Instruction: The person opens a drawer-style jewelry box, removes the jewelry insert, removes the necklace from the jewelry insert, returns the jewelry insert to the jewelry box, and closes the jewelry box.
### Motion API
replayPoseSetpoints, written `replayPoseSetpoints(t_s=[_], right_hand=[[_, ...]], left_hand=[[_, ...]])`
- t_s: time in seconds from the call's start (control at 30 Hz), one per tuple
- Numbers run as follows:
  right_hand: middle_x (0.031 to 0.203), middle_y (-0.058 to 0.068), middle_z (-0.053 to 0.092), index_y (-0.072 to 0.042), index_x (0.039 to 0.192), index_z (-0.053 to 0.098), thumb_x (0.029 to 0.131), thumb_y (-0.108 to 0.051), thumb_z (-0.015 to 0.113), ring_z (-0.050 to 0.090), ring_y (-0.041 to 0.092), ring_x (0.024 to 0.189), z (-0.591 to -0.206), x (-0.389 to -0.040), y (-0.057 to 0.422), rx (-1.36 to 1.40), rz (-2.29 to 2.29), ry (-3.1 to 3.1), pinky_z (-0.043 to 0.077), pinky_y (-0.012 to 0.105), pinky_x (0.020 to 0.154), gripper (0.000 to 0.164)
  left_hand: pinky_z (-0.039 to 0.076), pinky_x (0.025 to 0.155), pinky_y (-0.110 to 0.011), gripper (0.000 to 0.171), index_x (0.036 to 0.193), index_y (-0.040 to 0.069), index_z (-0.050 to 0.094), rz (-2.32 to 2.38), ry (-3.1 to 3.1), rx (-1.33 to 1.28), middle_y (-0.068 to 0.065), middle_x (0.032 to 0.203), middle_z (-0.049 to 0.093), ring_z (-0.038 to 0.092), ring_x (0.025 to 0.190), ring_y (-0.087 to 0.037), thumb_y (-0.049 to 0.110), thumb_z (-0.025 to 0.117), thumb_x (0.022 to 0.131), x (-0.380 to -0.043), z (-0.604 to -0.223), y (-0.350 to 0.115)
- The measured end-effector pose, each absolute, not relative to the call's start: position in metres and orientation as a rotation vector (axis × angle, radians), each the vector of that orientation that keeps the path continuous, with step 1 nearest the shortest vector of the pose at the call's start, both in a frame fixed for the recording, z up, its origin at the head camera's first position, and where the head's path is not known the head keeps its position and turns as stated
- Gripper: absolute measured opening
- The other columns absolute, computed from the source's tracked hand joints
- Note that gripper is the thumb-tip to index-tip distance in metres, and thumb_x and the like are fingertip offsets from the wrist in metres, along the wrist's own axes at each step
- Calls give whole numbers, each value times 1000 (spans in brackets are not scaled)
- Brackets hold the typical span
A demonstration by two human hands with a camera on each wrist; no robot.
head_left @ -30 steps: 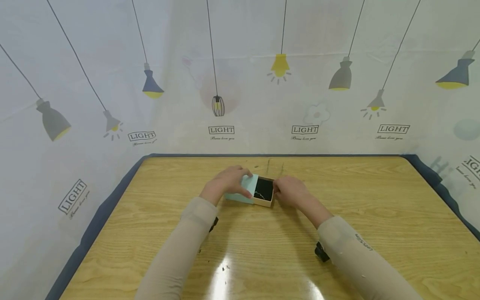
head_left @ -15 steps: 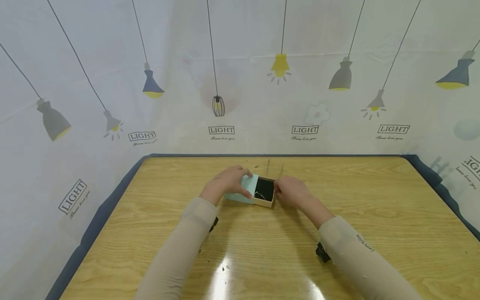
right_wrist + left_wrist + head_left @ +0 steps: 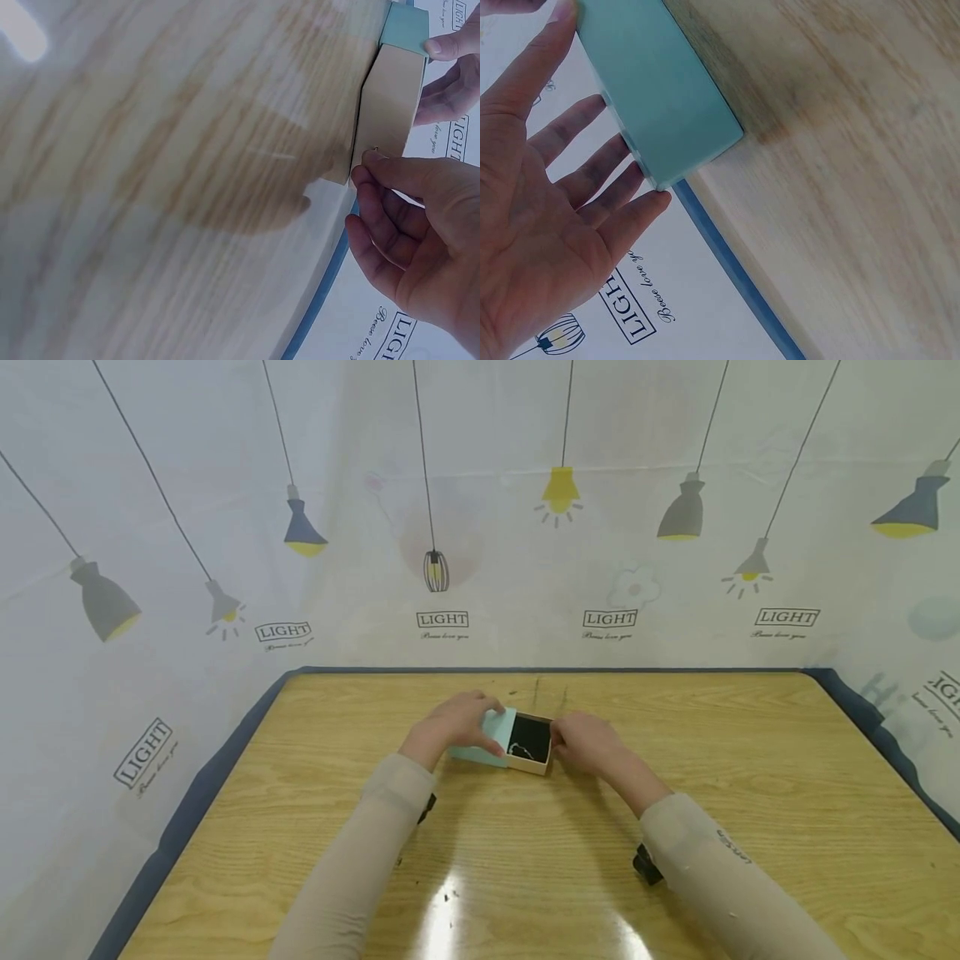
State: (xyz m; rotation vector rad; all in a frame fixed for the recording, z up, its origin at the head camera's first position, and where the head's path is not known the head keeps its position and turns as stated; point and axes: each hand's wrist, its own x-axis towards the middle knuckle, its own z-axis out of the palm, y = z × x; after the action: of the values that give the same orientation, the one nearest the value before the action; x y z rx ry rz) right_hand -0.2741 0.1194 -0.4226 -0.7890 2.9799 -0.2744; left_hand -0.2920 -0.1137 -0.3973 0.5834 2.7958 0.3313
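Observation:
A small box stands on the wooden table, made of a pale teal sleeve (image 3: 497, 727) and a tan drawer (image 3: 529, 766) sticking out of its right end. Inside the drawer lies a black pad (image 3: 536, 733) with a thin silvery chain (image 3: 519, 749) on it. My left hand (image 3: 456, 723) grips the sleeve, thumb on the near side, fingers on the far side. At the drawer's outer end, my right hand (image 3: 587, 743) pinches with thumb and forefinger; the right wrist view shows the thumb tip against the drawer's end (image 3: 386, 105). The remaining right fingers are curled below.
Behind the table (image 3: 360, 843) hangs a pale cloth (image 3: 510, 527) printed with lamps, and a dark blue border (image 3: 675, 670) runs along the table's edge. Small dark specks (image 3: 447, 896) lie on the wood near the front. Each sleeve cuff has a black device (image 3: 647, 864) beneath it.
The drawer has slid slightly further right out of the sleeve, showing more of the black pad and chain. My right hand moved right with it; the left hand stayed put.

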Motion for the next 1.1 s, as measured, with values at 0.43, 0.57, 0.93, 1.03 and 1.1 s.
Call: replayPoseSetpoints(t_s=[0.43, 0.57, 0.93, 1.03, 1.1], right_hand=[[81, 3, 69, -12, 82, 69, 89, -10, 70, 60, 18, 71, -424, -276, 129, -772, -246, 2988, 52, 34, 63, 7], [79, 2, 69, -12, 81, 68, 88, -10, 70, 60, 18, 70, -426, -275, 133, -796, -249, 3006, 52, 35, 63, 8], [79, 3, 68, -12, 81, 68, 89, -9, 69, 61, 19, 72, -428, -276, 137, -810, -236, 3018, 53, 36, 64, 9], [79, 3, 68, -12, 81, 68, 89, -9, 69, 60, 18, 71, -427, -275, 138, -805, -242, 3014, 52, 35, 63, 8], [78, 2, 67, -12, 81, 67, 88, -9, 69, 59, 17, 69, -427, -275, 139, -806, -248, 3014, 51, 34, 61, 8]], left_hand=[[42, 113, -46, 79, 143, 21, 52, 324, 2794, 591, -7, 151, 47, 48, 136, -28, 50, 82, 77, -293, -398, -115], [43, 112, -46, 79, 144, 21, 52, 336, 2792, 593, -7, 150, 48, 48, 134, -28, 50, 82, 77, -292, -396, -115], [44, 111, -45, 78, 143, 21, 52, 346, 2785, 594, -8, 150, 47, 48, 134, -28, 49, 82, 78, -291, -396, -115], [43, 112, -45, 79, 144, 21, 52, 336, 2787, 598, -7, 149, 48, 48, 134, -28, 50, 82, 77, -291, -396, -115], [42, 113, -45, 79, 144, 21, 52, 338, 2787, 598, -7, 150, 48, 48, 134, -27, 50, 82, 77, -291, -396, -115]])
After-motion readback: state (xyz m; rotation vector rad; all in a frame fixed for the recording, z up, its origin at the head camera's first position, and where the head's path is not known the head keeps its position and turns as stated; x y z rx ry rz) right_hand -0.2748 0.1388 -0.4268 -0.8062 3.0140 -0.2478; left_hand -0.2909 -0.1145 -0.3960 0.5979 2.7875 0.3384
